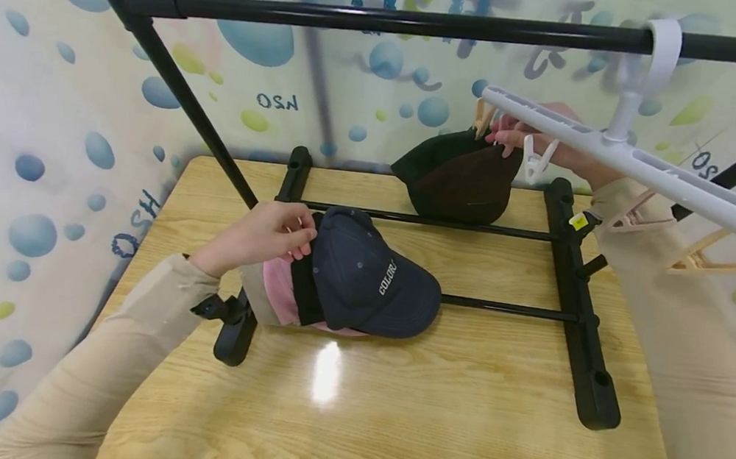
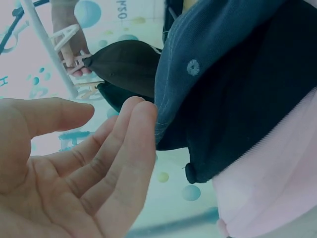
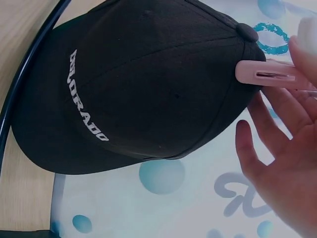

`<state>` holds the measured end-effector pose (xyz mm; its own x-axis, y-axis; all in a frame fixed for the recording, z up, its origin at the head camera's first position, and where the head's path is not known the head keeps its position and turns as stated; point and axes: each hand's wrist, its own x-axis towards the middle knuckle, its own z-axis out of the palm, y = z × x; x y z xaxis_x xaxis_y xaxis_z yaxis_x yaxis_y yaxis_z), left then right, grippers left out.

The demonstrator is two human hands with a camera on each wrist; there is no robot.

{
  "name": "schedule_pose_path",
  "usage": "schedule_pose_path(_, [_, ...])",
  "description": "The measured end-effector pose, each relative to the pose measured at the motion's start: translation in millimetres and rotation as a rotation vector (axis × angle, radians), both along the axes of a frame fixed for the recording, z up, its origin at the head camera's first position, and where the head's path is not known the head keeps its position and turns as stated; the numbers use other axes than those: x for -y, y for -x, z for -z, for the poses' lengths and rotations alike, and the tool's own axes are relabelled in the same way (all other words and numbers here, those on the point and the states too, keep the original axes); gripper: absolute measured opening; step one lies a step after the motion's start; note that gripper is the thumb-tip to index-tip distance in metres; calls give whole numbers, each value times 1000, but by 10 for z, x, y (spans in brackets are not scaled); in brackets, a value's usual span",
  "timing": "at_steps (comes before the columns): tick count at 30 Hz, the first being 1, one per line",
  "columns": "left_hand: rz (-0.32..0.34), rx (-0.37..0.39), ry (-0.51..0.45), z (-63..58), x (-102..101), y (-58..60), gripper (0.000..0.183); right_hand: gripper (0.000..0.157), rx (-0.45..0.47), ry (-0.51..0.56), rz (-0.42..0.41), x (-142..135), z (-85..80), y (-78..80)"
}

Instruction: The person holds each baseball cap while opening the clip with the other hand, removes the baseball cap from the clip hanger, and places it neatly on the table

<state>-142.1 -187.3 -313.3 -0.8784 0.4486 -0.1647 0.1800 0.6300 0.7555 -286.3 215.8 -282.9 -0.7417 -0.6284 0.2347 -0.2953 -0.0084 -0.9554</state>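
A navy fabric cap with white lettering (image 1: 373, 278) lies on the light wood-grain surface (image 1: 429, 420), atop a row of nested caps: black (image 1: 305, 294), pink (image 1: 278, 291) and beige (image 1: 257, 296). At nine o'clock from it is the left hand (image 1: 261, 238), its fingers relaxed and holding nothing, fingertips just beside the nested caps. At about half past one, a dark brown cap with white lettering (image 1: 468, 184) overlaps a dark green cap (image 1: 431, 154) under a white plastic hanger bar (image 1: 672, 181). The right hand (image 3: 292, 153) pinches a pink plastic clip (image 3: 272, 75) at the brown cap's crown; a tan clip (image 1: 483, 117) meets the green one. A black metal rail (image 1: 414, 24) runs across at twelve o'clock.
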Motion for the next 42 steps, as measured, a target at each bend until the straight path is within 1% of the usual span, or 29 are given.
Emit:
schedule_pose_path(3, [1,10,-7,-3,-16,2,11,8,-14,21,-25,17,-34,-21])
schedule_pose_path(7, [-9,30,-4,4,-26,13,11,8,-78,10,-24,39,-86,-61])
schedule_pose_path(11, [-10,49,-9,17,-29,22,12,4,-69,17,-26,57,-106,-100])
schedule_pose_path(18, [-5,49,-20,14,-53,30,12,10,-136,-196,95,59,-181,-207])
schedule_pose_path(21, [-7,50,-17,16,-57,33,12,14,-111,-220,110,59,-196,-237])
schedule_pose_path(25, [-6,47,-22,21,-57,37,12,17,-69,-228,90,71,-189,-250])
schedule_pose_path(28, [1,47,-36,28,-61,45,11,17,-49,-218,60,87,-184,-251])
schedule_pose_path(30, [14,40,-47,31,-69,53,11,16,-40,-206,24,94,-186,-240])
schedule_pose_path(31, [20,36,-51,34,-75,57,11,15,-50,-206,3,95,-187,-234])
schedule_pose_path(33, [29,27,-53,35,-89,67,11,13,-62,-169,-59,96,-183,-217])
schedule_pose_path(34, [34,21,-53,35,-97,72,11,14,-68,-180,-70,98,-191,-215])
schedule_pose_path(39, [53,0,-48,25,-137,98,11,21,-48,-301,-13,131,-215,-208])
schedule_pose_path(40, [56,-2,-50,25,-145,104,11,21,-29,-336,5,134,-221,-206])
schedule_pose_path(41, [58,0,-51,23,-155,113,11,23,-18,-344,5,130,-219,-201])
schedule_pose_path(42, [59,2,-53,20,-167,122,11,22,-14,-341,-18,126,-215,-191])
